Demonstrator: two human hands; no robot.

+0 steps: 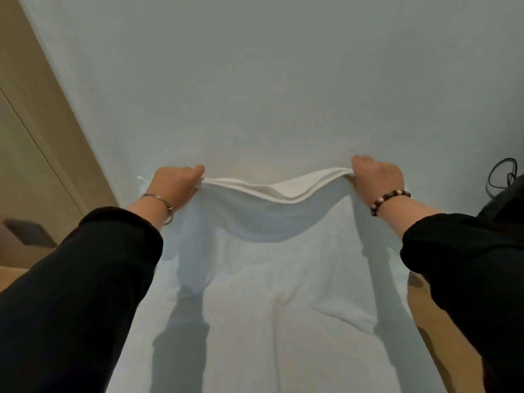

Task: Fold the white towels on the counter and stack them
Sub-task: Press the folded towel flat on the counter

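A white towel (272,222) hangs stretched between my two hands, its top edge doubled and sagging in the middle. My left hand (177,180) grips the towel's left corners, and my right hand (378,173) grips the right corners. The lower part of the towel drapes down onto a white cloth-covered surface (255,95) that fills most of the view. Both arms wear black sleeves, with a metal bangle on the left wrist and a bead bracelet on the right.
A beige wall or cabinet panel (34,143) runs along the left. A dark box (28,234) sits low at the left. A black cable (502,174) loops at the right edge, beside a tan surface (442,330).
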